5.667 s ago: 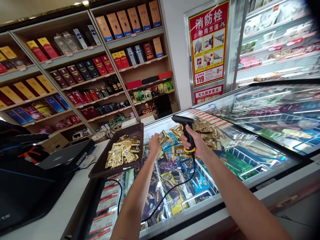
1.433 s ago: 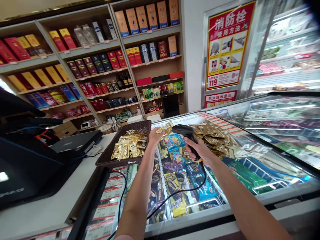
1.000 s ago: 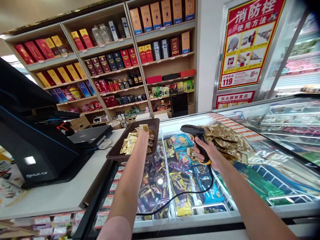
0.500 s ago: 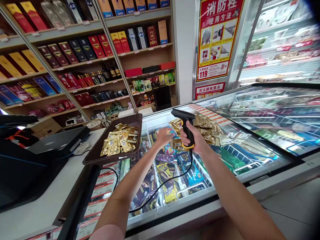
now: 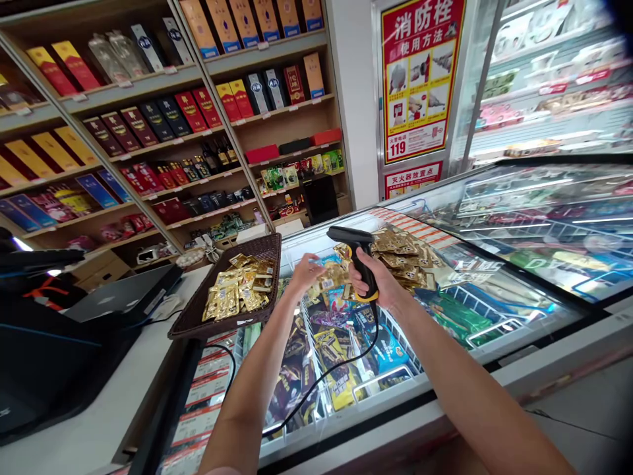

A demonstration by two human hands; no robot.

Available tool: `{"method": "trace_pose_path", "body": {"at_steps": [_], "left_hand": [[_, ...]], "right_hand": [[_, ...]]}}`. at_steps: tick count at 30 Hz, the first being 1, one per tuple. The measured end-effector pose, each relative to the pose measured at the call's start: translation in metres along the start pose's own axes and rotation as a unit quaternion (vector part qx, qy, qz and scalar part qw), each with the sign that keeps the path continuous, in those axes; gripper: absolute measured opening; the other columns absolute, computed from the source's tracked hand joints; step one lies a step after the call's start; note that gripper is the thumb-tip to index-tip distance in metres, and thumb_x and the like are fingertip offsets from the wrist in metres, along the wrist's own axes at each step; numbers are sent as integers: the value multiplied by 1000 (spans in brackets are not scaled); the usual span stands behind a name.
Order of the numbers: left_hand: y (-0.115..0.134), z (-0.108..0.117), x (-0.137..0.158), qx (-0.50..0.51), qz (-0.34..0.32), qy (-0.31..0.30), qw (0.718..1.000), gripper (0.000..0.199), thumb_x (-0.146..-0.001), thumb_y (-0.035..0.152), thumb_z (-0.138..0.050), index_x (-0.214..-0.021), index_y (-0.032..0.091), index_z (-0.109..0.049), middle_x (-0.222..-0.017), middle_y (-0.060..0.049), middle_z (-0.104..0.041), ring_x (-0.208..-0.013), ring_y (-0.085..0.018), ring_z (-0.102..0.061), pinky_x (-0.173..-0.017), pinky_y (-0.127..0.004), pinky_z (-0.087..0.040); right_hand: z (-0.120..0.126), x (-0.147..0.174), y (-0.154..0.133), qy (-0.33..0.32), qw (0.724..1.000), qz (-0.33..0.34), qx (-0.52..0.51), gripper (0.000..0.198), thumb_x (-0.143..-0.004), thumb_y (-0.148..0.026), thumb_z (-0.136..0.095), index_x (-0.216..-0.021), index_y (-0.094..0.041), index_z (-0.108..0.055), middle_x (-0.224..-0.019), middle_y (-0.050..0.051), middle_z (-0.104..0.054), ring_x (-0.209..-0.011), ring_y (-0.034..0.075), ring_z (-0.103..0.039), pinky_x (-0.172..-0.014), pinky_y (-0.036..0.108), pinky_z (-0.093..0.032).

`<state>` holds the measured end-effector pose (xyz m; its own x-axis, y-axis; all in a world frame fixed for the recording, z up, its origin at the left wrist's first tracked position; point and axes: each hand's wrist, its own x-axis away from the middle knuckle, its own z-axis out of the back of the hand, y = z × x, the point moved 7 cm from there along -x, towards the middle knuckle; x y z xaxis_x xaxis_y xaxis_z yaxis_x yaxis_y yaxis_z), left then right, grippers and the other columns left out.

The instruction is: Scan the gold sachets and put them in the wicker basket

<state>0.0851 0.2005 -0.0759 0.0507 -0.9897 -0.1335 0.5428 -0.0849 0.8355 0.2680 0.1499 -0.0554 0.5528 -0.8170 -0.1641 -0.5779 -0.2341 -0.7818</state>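
Note:
My right hand (image 5: pixel 378 280) is wrapped round the grip of a black and yellow barcode scanner (image 5: pixel 352 235), its head facing left above the glass. My left hand (image 5: pixel 305 274) is just left of the scanner, with its fingers closed on the edge of a small gold foil packet (image 5: pixel 328 282), slightly blurred. Behind and right of the scanner, a pile of gold packets (image 5: pixel 405 254) lies on the freezer's glass top. On the left, a dark brown woven basket (image 5: pixel 190 324) contains several gold packets (image 5: pixel 232 290).
Bagged goods in wire baskets (image 5: pixel 341 376) show through the glass freezer top (image 5: pixel 301 243). The scanner's black cable (image 5: pixel 341 361) runs across it. At left, a white counter (image 5: pixel 84 422) bears a black machine (image 5: pixel 39 356). Shelves of boxed goods (image 5: pixel 267 92) stand behind.
My left hand has moved left from the pile, with a gold packet at its fingers. The scanner in my right hand has shifted slightly left. The camera view has tilted up a little.

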Motion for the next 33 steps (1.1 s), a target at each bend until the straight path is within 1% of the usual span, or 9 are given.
{"method": "trace_pose_path", "body": {"at_steps": [2,4,8,14,18,20,25,29,33], "left_hand": [[11,25,-7,32,-20,55,998,36,-71,32,-69,-105,21,-61,-76,-1,-67,-71,-16,-61,-63,-24,-41],[23,45,-11,52,-54,95,993,30,-70,33,-69,-97,20,-68,-74,-2,-67,-70,-16,-61,-62,-24,-40],[35,67,-11,120,-96,131,979,26,-68,34,-70,-88,18,-72,-77,-3,-68,-71,-15,-60,-60,-23,-40],[32,84,-2,197,-82,150,965,30,-64,36,-74,-87,17,-72,-69,-2,-64,-59,-11,-51,-51,-21,-35],[33,98,6,184,-84,182,962,29,-64,36,-74,-86,17,-72,-69,-2,-64,-60,-11,-50,-53,-22,-34],[34,102,9,179,-85,197,960,28,-64,34,-74,-87,17,-72,-70,-2,-65,-63,-12,-52,-55,-22,-35],[37,104,12,199,-80,193,958,30,-62,32,-75,-87,17,-71,-71,-2,-66,-65,-12,-55,-56,-22,-38],[37,103,11,215,-70,183,957,32,-61,35,-76,-88,17,-70,-71,-1,-67,-64,-12,-56,-56,-22,-41],[37,104,11,209,-65,191,957,31,-62,34,-75,-87,17,-69,-72,-2,-67,-65,-13,-58,-57,-23,-42]], "right_hand": [[-1,1,0,6,1000,6,8,44,-76,-59,-68,-72,-21,-48,-53,-8,-43,-35,4,-32,-34,18,-29],[-3,1,1,10,1000,9,13,43,-76,-58,-69,-72,-20,-49,-54,-8,-43,-35,4,-33,-34,18,-29],[-5,2,3,12,1000,4,22,43,-76,-56,-70,-71,-19,-49,-53,-7,-44,-36,4,-33,-34,19,-28],[-10,5,10,-12,998,-16,52,38,-79,-55,-68,-81,-20,-51,-56,-8,-45,-36,4,-33,-35,19,-27],[-11,7,16,-5,994,-26,110,37,-79,-51,-70,-85,-22,-48,-57,-8,-47,-37,4,-37,-35,18,-28],[-14,8,18,-16,989,-22,145,37,-79,-50,-70,-85,-22,-47,-58,-8,-48,-37,4,-37,-35,18,-28],[-20,9,25,-69,976,-37,202,37,-81,-51,-68,-86,-22,-46,-58,-9,-49,-35,4,-38,-34,17,-30],[-20,9,28,-73,974,-45,210,37,-81,-51,-68,-85,-22,-45,-56,-9,-47,-34,4,-37,-33,17,-29],[-18,9,29,-71,974,-44,210,37,-80,-52,-68,-84,-22,-45,-57,-9,-48,-33,4,-37,-32,17,-28]]}}
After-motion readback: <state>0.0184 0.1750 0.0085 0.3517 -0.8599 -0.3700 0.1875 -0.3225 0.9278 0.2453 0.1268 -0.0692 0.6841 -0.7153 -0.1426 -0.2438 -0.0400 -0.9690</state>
